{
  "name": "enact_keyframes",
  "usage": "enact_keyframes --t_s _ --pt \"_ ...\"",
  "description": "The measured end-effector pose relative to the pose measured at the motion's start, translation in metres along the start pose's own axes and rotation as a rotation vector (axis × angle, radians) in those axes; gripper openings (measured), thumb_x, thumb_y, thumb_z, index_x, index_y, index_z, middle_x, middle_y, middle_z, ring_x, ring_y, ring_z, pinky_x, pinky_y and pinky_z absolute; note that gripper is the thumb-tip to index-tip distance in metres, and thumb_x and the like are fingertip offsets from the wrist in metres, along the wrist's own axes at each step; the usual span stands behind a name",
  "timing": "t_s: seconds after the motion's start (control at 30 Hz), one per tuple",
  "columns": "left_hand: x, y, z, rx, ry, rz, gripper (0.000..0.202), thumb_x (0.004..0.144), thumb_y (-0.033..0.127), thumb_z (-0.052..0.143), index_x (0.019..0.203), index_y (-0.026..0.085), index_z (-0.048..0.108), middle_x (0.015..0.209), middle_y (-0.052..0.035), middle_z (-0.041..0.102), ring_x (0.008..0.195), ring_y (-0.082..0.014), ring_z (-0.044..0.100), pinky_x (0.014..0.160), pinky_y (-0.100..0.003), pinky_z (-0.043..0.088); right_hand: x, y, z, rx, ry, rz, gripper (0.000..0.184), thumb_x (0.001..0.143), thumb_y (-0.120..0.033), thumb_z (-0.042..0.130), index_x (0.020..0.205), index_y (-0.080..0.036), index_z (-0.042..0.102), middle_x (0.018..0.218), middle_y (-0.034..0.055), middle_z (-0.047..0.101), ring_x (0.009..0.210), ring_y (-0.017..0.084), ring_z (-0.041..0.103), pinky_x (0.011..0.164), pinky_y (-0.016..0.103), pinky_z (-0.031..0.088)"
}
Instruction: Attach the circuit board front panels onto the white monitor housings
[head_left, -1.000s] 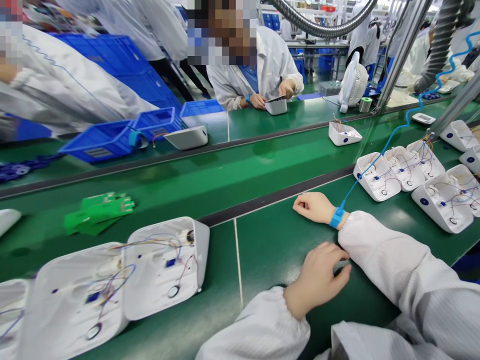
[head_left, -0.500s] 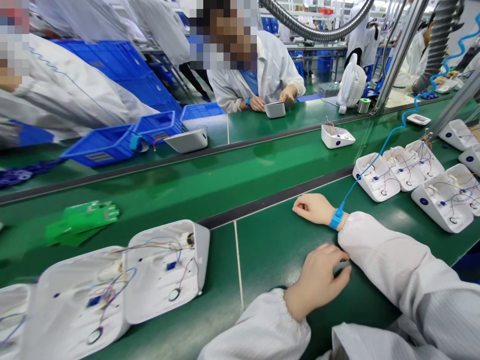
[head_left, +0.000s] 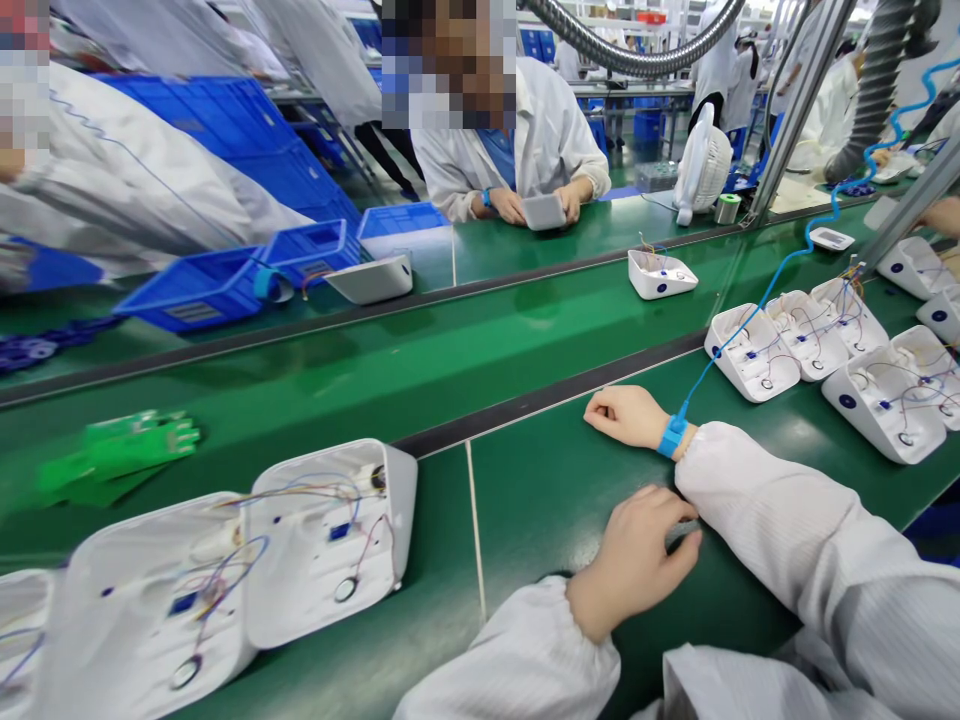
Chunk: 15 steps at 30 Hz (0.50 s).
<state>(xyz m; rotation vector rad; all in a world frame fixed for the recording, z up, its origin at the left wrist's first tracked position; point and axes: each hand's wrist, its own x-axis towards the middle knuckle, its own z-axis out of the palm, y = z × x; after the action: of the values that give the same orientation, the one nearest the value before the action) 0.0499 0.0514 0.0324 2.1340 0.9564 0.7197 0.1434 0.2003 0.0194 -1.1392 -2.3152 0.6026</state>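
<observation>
White shells [head_left: 311, 580] full of loose wires sit in a row on the green surface [head_left: 536, 490], well to the left of both hands and out of contact with them. The right hand [head_left: 630, 415] rests with its fingers curled into a loose fist, and nothing shows in that grip. The left hand [head_left: 637, 560] lies lower down, its grip slack, thumb apart from bent fingers, with nothing visibly held; its fingertips are close to the right sleeve [head_left: 795, 500], though whether they touch is unclear. Neither hand has shifted over the last second.

A blue wrist strap [head_left: 673, 436] circles the right wrist, its cord [head_left: 772, 290] running up to the right, over a second group of shells [head_left: 750, 365].

The change is beyond the hands. On the green belt [head_left: 450, 350], the green boards [head_left: 120, 455] have slid further left and a single shell [head_left: 662, 278] has also drifted left. Across the belt, a co-worker's hands [head_left: 574, 195] have tipped a white box [head_left: 544, 212] so that its pale face shows. All this suggests a pause: parts travel past while the person's own hands stay idle.
</observation>
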Motion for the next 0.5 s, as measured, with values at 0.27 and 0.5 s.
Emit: enact_keyframes --t_s 0.27,0.5 --pt "0.0004 0.0004 -0.001 -0.001 -0.028 -0.022 0.012 0.083 0.018 0.061 0.093 0.019 0.069 0.094 -0.0046 0.076 0.084 -0.0226 0.064 0.077 -0.037 0.049 0.0007 -0.0003 -0.0002 -0.014 -0.002 -0.001 0.011 0.09 -0.023 0.067 0.083 -0.017 0.072 0.076 0.0006 0.069 0.071 0.012 0.058 0.067 0.024 0.037" --pt "0.0009 -0.0018 -0.0028 -0.017 -0.056 -0.058 0.013 0.086 0.02 0.058 0.093 0.021 0.069 0.094 -0.0045 0.075 0.087 -0.0234 0.065 0.079 -0.039 0.05 0.0025 0.0004 0.0014 -0.033 0.0 0.002 0.012 0.091 -0.024 0.066 0.084 -0.018 0.073 0.076 0.0 0.07 0.073 0.012 0.06 0.068 0.024 0.037"
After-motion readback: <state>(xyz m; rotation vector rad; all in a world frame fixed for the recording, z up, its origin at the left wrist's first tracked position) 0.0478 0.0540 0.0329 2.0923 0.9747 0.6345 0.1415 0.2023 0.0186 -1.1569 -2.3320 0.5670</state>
